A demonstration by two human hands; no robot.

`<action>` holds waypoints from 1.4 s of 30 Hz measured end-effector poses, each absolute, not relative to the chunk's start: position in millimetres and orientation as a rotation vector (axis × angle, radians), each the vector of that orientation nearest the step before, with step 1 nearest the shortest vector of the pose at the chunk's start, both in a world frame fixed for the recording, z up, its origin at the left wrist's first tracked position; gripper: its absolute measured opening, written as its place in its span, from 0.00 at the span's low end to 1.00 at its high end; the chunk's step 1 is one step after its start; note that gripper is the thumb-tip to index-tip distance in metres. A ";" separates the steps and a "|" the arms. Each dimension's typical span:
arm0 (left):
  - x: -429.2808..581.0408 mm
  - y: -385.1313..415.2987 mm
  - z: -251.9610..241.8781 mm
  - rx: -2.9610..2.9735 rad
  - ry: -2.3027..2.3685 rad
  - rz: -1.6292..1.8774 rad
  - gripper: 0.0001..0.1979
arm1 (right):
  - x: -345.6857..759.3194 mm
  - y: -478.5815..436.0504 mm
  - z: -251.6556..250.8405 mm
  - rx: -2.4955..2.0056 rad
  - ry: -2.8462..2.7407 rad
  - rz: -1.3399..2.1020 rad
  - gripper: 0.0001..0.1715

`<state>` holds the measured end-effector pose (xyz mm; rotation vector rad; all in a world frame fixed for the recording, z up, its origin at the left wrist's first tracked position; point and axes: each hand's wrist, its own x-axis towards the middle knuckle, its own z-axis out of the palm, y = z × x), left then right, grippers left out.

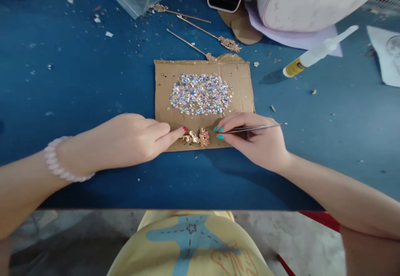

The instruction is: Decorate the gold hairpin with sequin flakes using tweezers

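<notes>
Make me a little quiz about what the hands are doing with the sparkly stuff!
1. True or false: the right hand holds a thin metal tool.
2. What does the left hand touch with one fingertip? A) a spoon B) the gold ornament C) a ball
3. Fill the gap: the pile of shiny stones lies on a piece of ____.

Key: 1 true. 2 B. 3 cardboard.
</notes>
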<state>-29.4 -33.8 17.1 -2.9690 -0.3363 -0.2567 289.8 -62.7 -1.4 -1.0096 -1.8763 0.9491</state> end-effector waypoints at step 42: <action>-30.0 -1.9 2.1 -2.935 -0.237 -0.319 0.22 | 299.4 -35.5 -18.3 -1.074 -1.707 0.949 0.16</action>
